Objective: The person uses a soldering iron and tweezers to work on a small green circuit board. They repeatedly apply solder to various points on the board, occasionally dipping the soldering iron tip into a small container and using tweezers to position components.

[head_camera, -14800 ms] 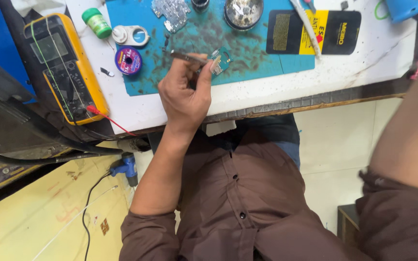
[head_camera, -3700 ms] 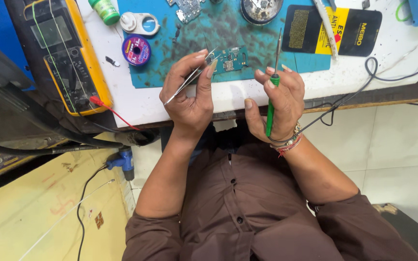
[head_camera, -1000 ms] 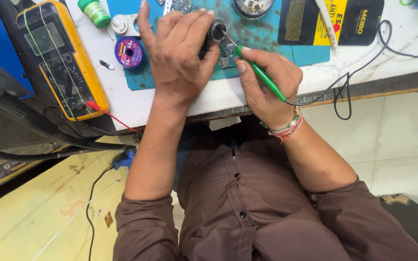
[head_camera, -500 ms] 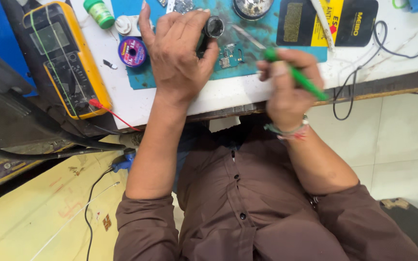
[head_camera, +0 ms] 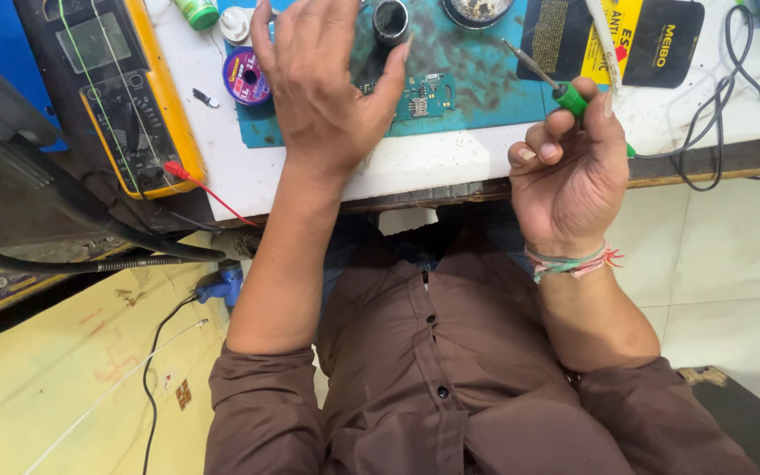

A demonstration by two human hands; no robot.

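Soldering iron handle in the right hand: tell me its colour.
Green, on the soldering iron held by the right hand; the head view shows it.

bright, even light from above, with soft shadows only under the bench edge (head_camera: 450, 189). the teal mat (head_camera: 468, 75) shows mild glare (a faint sheen). focus is sharp throughout; straight lines bow slightly near the frame edges.

My left hand (head_camera: 327, 88) hovers spread over the teal work mat (head_camera: 477, 84), fingertips touching a small black cylindrical pot (head_camera: 390, 19) — just beside it lies a little green circuit board (head_camera: 420, 95). My right hand (head_camera: 569, 171) grips a green-handled soldering iron (head_camera: 565, 92), tip pointing up-left over the mat. On the white table (head_camera: 248, 180), a purple solder spool (head_camera: 247, 76) sits near a yellow multimeter (head_camera: 116, 88).
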